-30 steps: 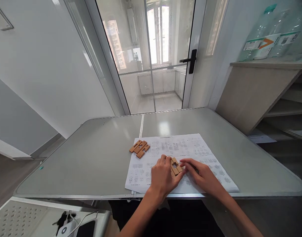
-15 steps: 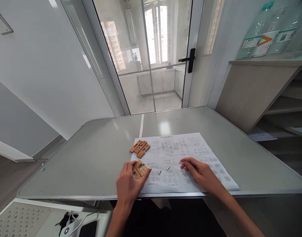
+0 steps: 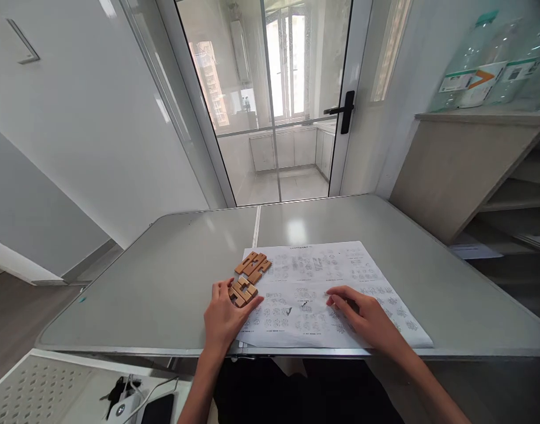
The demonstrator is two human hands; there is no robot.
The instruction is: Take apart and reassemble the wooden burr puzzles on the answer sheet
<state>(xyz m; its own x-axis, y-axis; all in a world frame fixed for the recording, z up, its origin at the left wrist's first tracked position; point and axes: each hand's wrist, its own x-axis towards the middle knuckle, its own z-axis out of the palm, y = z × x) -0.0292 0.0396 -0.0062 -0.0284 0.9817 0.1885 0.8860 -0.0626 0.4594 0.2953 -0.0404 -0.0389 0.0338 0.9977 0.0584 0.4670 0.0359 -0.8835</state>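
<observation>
My left hand (image 3: 225, 318) is curved around several light wooden notched puzzle pieces (image 3: 244, 291), thumb on the near side and fingers on the far side. These pieces lie side by side at the left edge of a printed paper sheet (image 3: 322, 271). Just beyond them, a second group of darker brown notched puzzle pieces (image 3: 253, 266) lies at the sheet's upper left corner. My right hand (image 3: 355, 309) rests on the right part of the sheet, fingers loosely bent and a gap showing beside the thumb. I see nothing in it.
A grey table (image 3: 176, 277) spreads under the sheet. Below its left front edge, a white surface holds keys (image 3: 117, 390), a white charger (image 3: 123, 407) and a black phone (image 3: 159, 409). Clear plastic bottles (image 3: 481, 76) stand on a shelf unit (image 3: 464, 159) at right. A glass door (image 3: 274, 147) is behind.
My left hand has carried the light wooden pieces from the sheet's middle leftward, then slightly away from me, up to the darker group. My right hand has stayed nearly in place.
</observation>
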